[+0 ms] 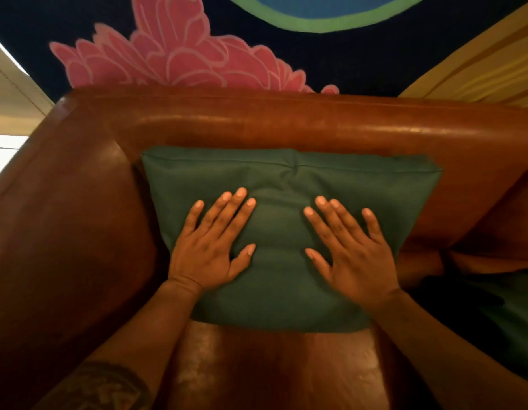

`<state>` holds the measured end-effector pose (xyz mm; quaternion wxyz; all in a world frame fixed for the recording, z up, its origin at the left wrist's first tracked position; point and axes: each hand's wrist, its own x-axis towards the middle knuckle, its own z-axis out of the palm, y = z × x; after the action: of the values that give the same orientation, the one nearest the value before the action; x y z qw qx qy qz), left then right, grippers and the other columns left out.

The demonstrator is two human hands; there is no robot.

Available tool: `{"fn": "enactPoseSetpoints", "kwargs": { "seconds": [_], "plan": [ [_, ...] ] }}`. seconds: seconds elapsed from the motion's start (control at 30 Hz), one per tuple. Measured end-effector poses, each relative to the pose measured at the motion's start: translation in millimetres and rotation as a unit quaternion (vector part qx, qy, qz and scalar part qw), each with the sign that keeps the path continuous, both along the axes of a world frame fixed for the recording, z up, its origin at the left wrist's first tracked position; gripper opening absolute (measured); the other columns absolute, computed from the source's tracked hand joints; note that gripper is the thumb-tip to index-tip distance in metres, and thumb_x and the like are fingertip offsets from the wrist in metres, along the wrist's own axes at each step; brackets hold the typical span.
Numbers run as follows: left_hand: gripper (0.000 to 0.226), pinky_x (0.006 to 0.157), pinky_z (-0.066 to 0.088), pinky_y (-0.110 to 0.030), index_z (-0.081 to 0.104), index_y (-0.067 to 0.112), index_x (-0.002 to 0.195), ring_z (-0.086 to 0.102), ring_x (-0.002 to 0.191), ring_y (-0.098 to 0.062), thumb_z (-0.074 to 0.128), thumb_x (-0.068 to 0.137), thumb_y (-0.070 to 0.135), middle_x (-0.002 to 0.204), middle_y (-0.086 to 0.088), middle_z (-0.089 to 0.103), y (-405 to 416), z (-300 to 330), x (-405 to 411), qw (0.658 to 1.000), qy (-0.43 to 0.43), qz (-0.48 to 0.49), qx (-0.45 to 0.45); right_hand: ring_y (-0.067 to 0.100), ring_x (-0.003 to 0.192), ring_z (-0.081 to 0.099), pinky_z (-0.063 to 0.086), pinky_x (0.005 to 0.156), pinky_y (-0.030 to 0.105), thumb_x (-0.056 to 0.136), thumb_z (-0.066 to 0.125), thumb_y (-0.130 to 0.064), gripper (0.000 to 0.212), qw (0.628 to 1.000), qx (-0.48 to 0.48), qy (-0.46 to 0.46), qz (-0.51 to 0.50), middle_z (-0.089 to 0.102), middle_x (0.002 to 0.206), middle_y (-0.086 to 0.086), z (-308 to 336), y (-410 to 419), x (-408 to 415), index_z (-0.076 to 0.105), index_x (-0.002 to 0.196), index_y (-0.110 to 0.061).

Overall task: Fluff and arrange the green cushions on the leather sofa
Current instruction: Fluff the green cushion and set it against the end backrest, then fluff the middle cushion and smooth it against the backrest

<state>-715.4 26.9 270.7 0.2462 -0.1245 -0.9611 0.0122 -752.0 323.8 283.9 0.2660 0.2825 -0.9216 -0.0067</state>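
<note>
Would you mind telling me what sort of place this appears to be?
Probably a lounge or sitting room: a brown leather sofa holding a green cushion, set against a wall mural of a large pink flower on a dark ground.

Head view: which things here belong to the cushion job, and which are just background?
Job:
- green cushion, propped against the sofa back
- leather sofa
- left hand and right hand, both flat on the cushion
- second green cushion, at the right edge

Background:
- flower mural
- yellow curtain
</note>
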Motion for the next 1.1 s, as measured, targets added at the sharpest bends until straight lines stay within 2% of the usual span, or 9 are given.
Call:
{"fn": "enactPoseSetpoints", "kwargs": {
  "seconds": [0.3,0.43,0.53,0.63,0.7,0.77,0.83,0.9,1.1],
  "plan": [
    [0.078,0.125,0.019,-0.052,0.023,0.027,0.163,0.022,0.157,-0.015,0.035,0.099,0.068,0.172,0.003,0.016,-21,13,20,0.998,-0.044,0.041,0.015,0.012,0.158,0.019,0.017,0.125,0.052,0.101,0.045,-0.062,0.075,0.998,-0.034,-0.038,-0.044,0.018,0.172,-0.005,10,31,18,0.024,0.164,-0.026],
    [0.090,0.122,0.021,-0.058,0.029,0.028,0.161,0.027,0.155,-0.024,0.041,0.088,0.079,0.172,0.000,0.015,-25,27,39,0.985,-0.057,0.142,0.078,0.018,0.160,0.013,0.016,0.128,0.043,0.089,0.045,-0.079,0.103,0.974,-0.139,-0.111,-0.142,0.009,0.174,0.001,25,29,35,0.014,0.165,-0.018],
    [0.086,0.116,0.032,-0.056,0.032,0.028,0.159,0.028,0.154,-0.029,0.046,0.087,0.074,0.173,0.002,0.011,-15,35,54,0.977,-0.090,0.146,0.127,0.016,0.159,0.013,0.023,0.126,0.042,0.083,0.052,-0.080,0.111,0.946,-0.206,-0.167,-0.187,0.011,0.173,0.001,35,23,54,0.011,0.165,-0.016],
    [0.075,0.116,0.031,-0.057,0.037,0.027,0.157,0.032,0.150,-0.029,0.048,0.091,0.060,0.171,0.001,0.021,2,49,62,0.972,-0.088,0.165,0.142,0.016,0.152,0.036,0.043,0.113,0.037,0.088,0.057,-0.064,0.090,0.936,-0.236,-0.174,-0.193,0.035,0.166,0.002,49,18,69,0.033,0.160,-0.016],
    [0.067,0.115,0.032,-0.056,0.042,0.026,0.154,0.036,0.147,-0.027,0.049,0.092,0.050,0.166,0.001,0.033,17,62,64,0.972,-0.084,0.161,0.151,0.010,0.132,0.059,0.056,0.088,0.029,0.092,0.062,-0.051,0.060,0.932,-0.252,-0.150,-0.214,0.057,0.150,-0.006,67,20,74,0.056,0.146,-0.025],
    [0.060,0.110,0.035,-0.052,0.051,0.025,0.148,0.044,0.141,-0.026,0.052,0.090,0.043,0.157,0.002,0.046,38,78,62,0.977,-0.098,0.113,0.152,0.012,0.098,0.075,0.057,0.065,0.028,0.093,0.069,-0.041,0.025,0.920,-0.259,-0.156,-0.249,0.075,0.117,-0.013,90,25,76,0.070,0.117,-0.038],
    [0.051,0.106,0.038,-0.048,0.059,0.028,0.137,0.052,0.134,-0.025,0.053,0.088,0.039,0.143,0.005,0.057,65,98,55,0.980,-0.121,0.049,0.149,0.021,0.071,0.075,0.054,0.055,0.033,0.092,0.068,-0.043,0.007,0.917,-0.215,-0.200,-0.272,0.076,0.084,-0.009,114,34,71,0.070,0.097,-0.038],
    [0.042,0.103,0.041,-0.045,0.063,0.030,0.129,0.056,0.128,-0.022,0.052,0.088,0.037,0.131,0.008,0.063,97,122,40,0.979,-0.146,0.001,0.140,0.024,0.076,0.073,0.051,0.061,0.035,0.098,0.054,-0.049,0.020,0.911,-0.145,-0.279,-0.268,0.073,0.083,-0.004,133,46,60,0.067,0.099,-0.035],
    [0.047,0.114,0.036,-0.047,0.062,0.027,0.133,0.053,0.132,-0.021,0.044,0.093,0.044,0.134,0.004,0.064,182,205,-30,0.980,-0.189,-0.015,0.064,0.026,0.130,0.052,0.042,0.102,0.045,0.102,0.041,-0.049,0.049,0.921,-0.053,-0.339,-0.186,0.054,0.139,0.002,183,86,6,0.049,0.145,-0.027]
  ]
}}
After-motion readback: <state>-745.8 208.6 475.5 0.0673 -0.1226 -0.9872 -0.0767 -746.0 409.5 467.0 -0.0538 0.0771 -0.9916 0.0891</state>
